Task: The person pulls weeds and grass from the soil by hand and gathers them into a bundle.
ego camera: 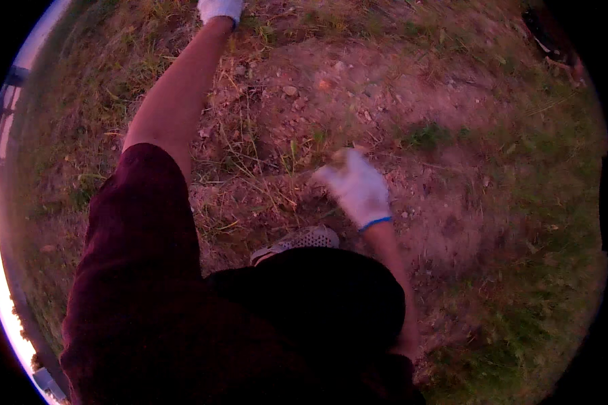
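My left hand (220,9), in a white knit glove, reaches to the upper edge of the view; its fingers are cut off there. My right hand (361,190) wears a white knit glove with a blue cuff edge and hangs low over reddish, stony soil, right of centre. It is blurred, and whether it grips anything does not show. Thin green and dry weed stalks (256,172) lie and stand just left of it. A light shoe with round holes (311,238) shows below, partly behind my dark-clothed knee (324,288).
Small stones (290,90) and clods lie on the bare soil ahead. Grass (542,167) grows along the right, and more grass (81,101) along the left. At the upper right rim is a dark object (542,38) with a light edge, too unclear to name.
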The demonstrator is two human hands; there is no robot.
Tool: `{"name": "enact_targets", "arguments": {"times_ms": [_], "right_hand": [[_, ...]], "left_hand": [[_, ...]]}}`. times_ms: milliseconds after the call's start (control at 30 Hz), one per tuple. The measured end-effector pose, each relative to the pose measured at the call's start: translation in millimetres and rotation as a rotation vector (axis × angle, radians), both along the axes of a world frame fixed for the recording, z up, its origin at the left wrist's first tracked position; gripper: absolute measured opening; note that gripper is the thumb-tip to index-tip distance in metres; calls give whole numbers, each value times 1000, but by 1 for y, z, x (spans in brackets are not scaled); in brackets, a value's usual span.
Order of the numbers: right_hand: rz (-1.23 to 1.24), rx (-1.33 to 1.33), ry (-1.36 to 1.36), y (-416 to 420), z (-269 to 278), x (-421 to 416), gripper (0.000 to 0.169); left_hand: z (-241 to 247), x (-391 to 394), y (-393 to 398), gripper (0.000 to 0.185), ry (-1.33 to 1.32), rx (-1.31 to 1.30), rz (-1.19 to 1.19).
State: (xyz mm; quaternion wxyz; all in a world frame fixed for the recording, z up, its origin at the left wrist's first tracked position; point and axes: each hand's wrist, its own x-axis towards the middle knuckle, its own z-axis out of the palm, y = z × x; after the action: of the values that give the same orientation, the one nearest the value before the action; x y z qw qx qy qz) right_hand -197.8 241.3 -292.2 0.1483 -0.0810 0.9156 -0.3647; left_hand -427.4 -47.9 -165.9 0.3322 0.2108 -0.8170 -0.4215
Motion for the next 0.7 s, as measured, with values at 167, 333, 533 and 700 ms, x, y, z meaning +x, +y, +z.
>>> {"name": "enact_targets", "arguments": {"times_ms": [167,333,533,700], "right_hand": [[495,409,141,-76,-46,32,63],[204,-223,352,-97,-131,69,17],[-581,-1717,-694,-58,-145,68,15],[-790,-1664,162,121,8,-1,26]], "left_hand": [[-37,-37,18,58,-17,-116,-122],[-81,-31,-26,65,-55,-201,-131],[-168,-16,20,70,-386,-159,-213],[-167,20,59,68,-396,-25,-319]]}}
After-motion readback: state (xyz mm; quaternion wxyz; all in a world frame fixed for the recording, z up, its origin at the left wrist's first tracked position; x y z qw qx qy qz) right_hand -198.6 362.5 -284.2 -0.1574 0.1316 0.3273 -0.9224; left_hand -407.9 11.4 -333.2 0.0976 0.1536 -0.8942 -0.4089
